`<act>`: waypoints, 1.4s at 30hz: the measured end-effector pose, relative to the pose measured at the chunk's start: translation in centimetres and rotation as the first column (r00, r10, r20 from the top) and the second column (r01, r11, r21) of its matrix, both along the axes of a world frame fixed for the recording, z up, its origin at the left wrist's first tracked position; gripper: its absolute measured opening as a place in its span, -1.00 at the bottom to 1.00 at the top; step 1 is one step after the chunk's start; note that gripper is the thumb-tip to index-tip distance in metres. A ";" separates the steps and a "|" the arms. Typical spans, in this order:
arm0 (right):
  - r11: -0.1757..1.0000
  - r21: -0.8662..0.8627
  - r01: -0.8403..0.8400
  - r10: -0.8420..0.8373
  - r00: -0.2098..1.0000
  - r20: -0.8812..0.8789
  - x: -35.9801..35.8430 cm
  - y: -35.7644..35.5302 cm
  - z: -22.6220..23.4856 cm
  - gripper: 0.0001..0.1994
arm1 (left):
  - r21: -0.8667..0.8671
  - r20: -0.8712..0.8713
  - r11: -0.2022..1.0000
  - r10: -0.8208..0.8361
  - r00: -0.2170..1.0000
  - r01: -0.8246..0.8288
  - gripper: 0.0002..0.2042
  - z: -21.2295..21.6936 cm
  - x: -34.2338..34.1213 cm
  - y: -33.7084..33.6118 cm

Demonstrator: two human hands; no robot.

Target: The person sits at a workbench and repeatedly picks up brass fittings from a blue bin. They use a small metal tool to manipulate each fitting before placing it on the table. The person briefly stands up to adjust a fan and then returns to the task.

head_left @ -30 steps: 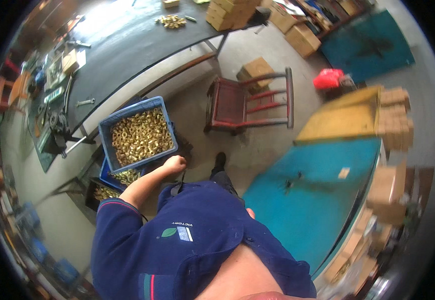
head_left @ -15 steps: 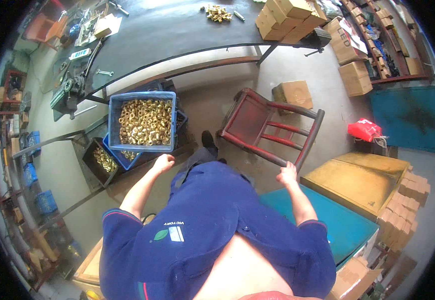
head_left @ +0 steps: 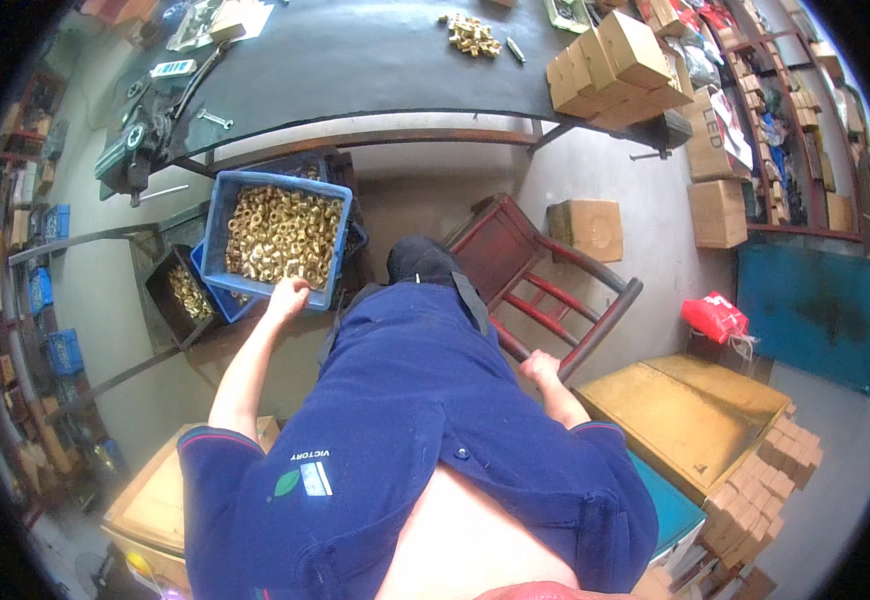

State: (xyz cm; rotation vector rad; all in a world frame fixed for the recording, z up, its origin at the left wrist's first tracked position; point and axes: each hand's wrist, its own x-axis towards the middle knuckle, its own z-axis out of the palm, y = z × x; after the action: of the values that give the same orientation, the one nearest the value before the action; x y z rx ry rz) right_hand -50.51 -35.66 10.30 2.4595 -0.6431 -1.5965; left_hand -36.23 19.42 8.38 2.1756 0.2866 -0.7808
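My left hand (head_left: 291,295) is closed over the near rim of a blue plastic crate (head_left: 213,235), its fingertips at the inner side. Many brass nut-like fittings (head_left: 280,230) fill the crate, which sits slightly askew on other bins. On the other side of my body, my right hand (head_left: 539,366) is wrapped round the near end of the back of a dark red wooden chair (head_left: 495,245). The chair stands at an angle in front of me, and my body hides part of it.
A dark workbench (head_left: 375,75) spans the far side, carrying a vise (head_left: 127,155), a wrench (head_left: 215,120), brass pieces (head_left: 473,36) and stacked cartons (head_left: 610,70). Beneath the blue crate are more bins, including a black bin (head_left: 183,295). A cardboard box (head_left: 585,229) lies beyond the chair; a yellow cabinet (head_left: 675,420) stands right.
My left hand has moved from beside the crate onto its near rim, and the crate is turned a little. My right hand stays on the chair, which is closer to my body.
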 end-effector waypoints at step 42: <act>0.737 0.573 -0.358 -0.477 0.324 0.817 57.5 -5.1 -4.5 -0.73 | -0.129 -0.081 0.940 -0.326 0.942 0.315 -0.71 -1.5 38.2 -29.3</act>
State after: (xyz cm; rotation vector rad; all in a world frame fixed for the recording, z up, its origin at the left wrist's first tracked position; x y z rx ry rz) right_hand 6.95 -40.80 5.82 3.9370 -0.1664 0.0302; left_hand 1.95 -9.90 6.84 2.1028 -0.0668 -1.0651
